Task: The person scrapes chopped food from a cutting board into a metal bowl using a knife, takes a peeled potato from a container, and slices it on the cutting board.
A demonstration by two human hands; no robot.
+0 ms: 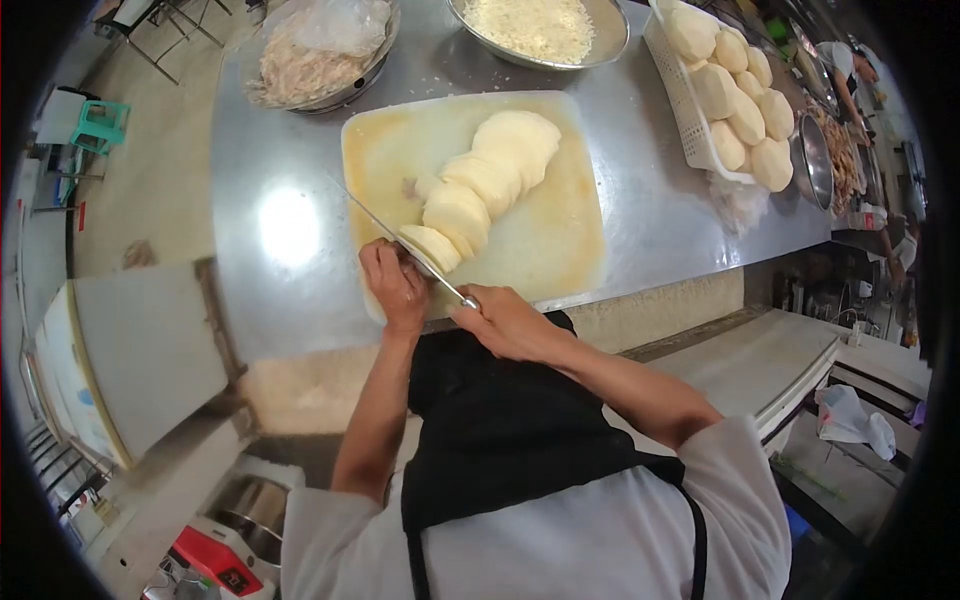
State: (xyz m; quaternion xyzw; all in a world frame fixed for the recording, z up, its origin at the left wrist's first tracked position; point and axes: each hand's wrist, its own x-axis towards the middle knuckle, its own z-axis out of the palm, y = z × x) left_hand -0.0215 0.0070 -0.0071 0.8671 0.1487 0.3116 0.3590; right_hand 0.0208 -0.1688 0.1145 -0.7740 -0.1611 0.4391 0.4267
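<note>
On a cutting board (375,150) lies a slanting row of pale, peeled vegetable slices (490,180), leaning on one another. My right hand (505,320) is wrapped round the handle of a knife (385,230) near the board's front edge. The blade points up and left, beside the front end of the row. My left hand (395,285) is just left of the blade, its fingers bent together; what they hold, if anything, is hidden by the hand and the blade.
Behind the board are a bowl of shredded pale food (530,30) and a bowl with minced food and plastic (320,60). A white basket (680,100) of peeled vegetables and a metal bowl (815,160) stand right. Another person (845,65) is at the far right.
</note>
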